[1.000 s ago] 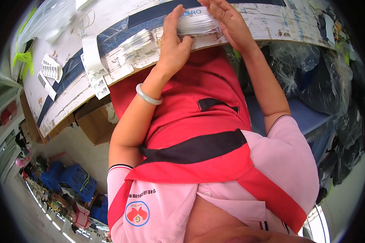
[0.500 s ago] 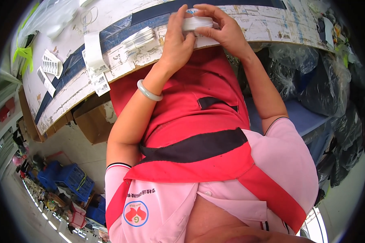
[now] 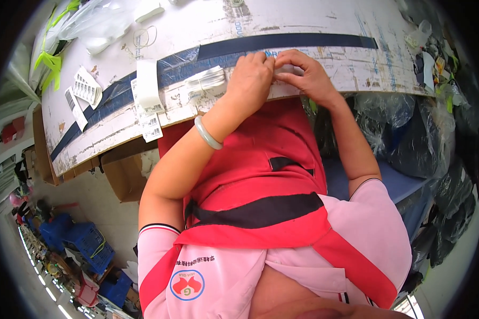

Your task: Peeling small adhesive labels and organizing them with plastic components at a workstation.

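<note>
My left hand (image 3: 250,80) is closed at the table's front edge, its fingers bent down and covering whatever they hold. Against its fingertips, my right hand (image 3: 306,78) has thumb and index finger pinched together, and what is between them is too hidden to name. Just left of my left hand lies a banded stack of white labels (image 3: 206,78). Further left, a strip of white labels (image 3: 148,87) hangs over the table edge. A dark blue strip (image 3: 287,41) runs along the table behind my hands.
Fanned printed labels (image 3: 88,86) lie on the left of the white, worn table (image 3: 324,18). A rubber band (image 3: 145,37) and clear plastic bags (image 3: 98,26) are further back. Plastic-wrapped dark bundles (image 3: 415,127) stand at right, with a cardboard box (image 3: 123,178) under the table.
The view has shifted, so the table sits lower in it. My hands have come together, and the white label stack that showed between them is now hidden. My left fingers have curled closed.
</note>
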Demonstrator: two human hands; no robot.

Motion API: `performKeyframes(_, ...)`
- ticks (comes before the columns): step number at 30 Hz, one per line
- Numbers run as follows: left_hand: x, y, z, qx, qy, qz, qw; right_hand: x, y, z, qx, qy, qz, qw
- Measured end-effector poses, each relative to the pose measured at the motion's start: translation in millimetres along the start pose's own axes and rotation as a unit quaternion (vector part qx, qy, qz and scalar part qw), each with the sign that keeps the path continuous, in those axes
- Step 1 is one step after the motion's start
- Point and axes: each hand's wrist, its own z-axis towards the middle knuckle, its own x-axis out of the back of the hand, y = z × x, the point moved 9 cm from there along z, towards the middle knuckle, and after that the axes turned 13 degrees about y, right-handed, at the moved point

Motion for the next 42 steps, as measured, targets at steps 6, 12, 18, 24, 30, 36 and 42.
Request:
performKeyframes(6, -1, 1, 1, -0.007, 0.003, 0.016, 1.000, 0, 5, 111, -0.010, 0.051, -0.069, 0.996)
performKeyframes(12, 14, -1, -7, 0.062, 0.015, -0.105, 0.992, -42, 31, 181, 0.155, 0.121, -0.298, 0.934)
performKeyframes(18, 48, 0, -28, 0.202, -0.023, -0.330, 0.922, -30, 47, 177, 0.081, 0.132, -0.212, 0.965)
performKeyframes(24, 77, -28, -35, 0.306, 0.071, -0.515, 0.798, -26, 15, 136, -0.076, 0.057, -0.044, 0.994)
performKeyframes(30, 77, -45, -37, 0.332, 0.094, -0.587, 0.732, -62, -42, 44, -0.149, -0.024, 0.164, 0.975)
performKeyframes(36, 80, -44, -50, 0.341, 0.102, -0.560, 0.748, -71, -30, 22, -0.178, -0.016, 0.199, 0.964)
performKeyframes(42, 81, -45, -69, 0.380, 0.070, -0.668, 0.636, -108, -23, -13, -0.344, -0.040, 0.406, 0.846)
